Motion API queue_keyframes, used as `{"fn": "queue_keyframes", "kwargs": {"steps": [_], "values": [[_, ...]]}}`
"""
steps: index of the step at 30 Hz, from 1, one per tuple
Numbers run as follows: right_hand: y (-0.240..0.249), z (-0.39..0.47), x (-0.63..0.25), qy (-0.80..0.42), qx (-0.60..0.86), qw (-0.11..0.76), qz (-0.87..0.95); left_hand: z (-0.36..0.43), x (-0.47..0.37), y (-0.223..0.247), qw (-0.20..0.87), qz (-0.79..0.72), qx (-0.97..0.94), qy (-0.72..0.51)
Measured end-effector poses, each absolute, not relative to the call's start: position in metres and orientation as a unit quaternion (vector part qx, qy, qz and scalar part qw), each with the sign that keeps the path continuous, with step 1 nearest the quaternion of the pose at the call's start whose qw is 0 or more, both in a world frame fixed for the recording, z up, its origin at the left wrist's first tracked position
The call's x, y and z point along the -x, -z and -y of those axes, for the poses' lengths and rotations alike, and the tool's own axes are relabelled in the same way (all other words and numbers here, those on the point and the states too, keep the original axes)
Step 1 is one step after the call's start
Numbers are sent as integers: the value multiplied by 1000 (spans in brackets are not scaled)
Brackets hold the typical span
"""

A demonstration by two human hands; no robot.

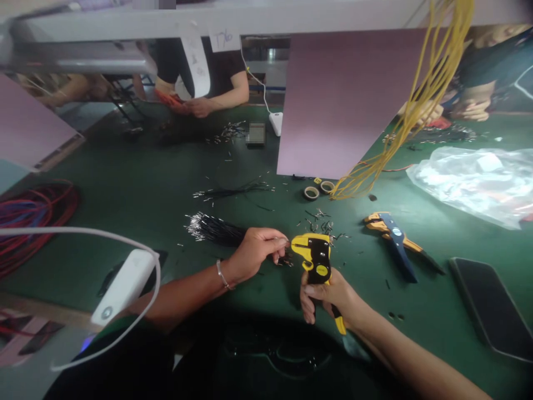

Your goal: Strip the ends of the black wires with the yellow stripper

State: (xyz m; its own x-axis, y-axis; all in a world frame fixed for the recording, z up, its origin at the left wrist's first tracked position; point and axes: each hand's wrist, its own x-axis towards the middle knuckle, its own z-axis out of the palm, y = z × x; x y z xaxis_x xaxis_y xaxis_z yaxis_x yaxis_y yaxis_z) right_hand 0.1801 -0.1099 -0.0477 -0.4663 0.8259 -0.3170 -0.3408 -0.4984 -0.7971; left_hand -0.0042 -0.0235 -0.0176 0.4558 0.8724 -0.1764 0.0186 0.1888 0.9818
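Observation:
My right hand (325, 294) is wrapped round the handles of a yellow and black wire stripper (318, 255), its jaws pointing left. Just left of the jaws, my left hand (260, 253) pinches what looks like a thin wire end (287, 243), small and partly hidden by the fingers. Under and beyond this hand lies a bundle of black wires (216, 229) with bright metal ends at its left. Short black wire scraps (322, 225) are scattered behind the stripper.
A blue and orange wire stripper (393, 239) and a phone (491, 305) lie at right. Two tape rolls (311, 193) sit near hanging yellow wires (433, 94). A white power strip (125, 286) with its cable is at left. Co-workers' hands (197, 106) show across the table.

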Motion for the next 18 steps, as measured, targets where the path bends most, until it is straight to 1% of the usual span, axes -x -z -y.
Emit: {"fn": "queue_keyframes", "kwargs": {"steps": [2,6,8,14,16,18], "values": [[50,110,-180,-791,356,377,324,26,5,16,627,-414,-575,-324],[50,110,-179,-790,344,400,312,33,5,10,496,-414,-680,-345],[48,111,-179,-790,345,400,313,35,5,8,476,-410,-695,-350],[52,111,-182,-791,349,375,336,26,6,12,599,-423,-599,-322],[54,110,-183,-794,342,379,330,24,6,14,619,-414,-588,-318],[55,108,-182,-801,327,387,318,24,7,16,616,-416,-589,-317]]}}
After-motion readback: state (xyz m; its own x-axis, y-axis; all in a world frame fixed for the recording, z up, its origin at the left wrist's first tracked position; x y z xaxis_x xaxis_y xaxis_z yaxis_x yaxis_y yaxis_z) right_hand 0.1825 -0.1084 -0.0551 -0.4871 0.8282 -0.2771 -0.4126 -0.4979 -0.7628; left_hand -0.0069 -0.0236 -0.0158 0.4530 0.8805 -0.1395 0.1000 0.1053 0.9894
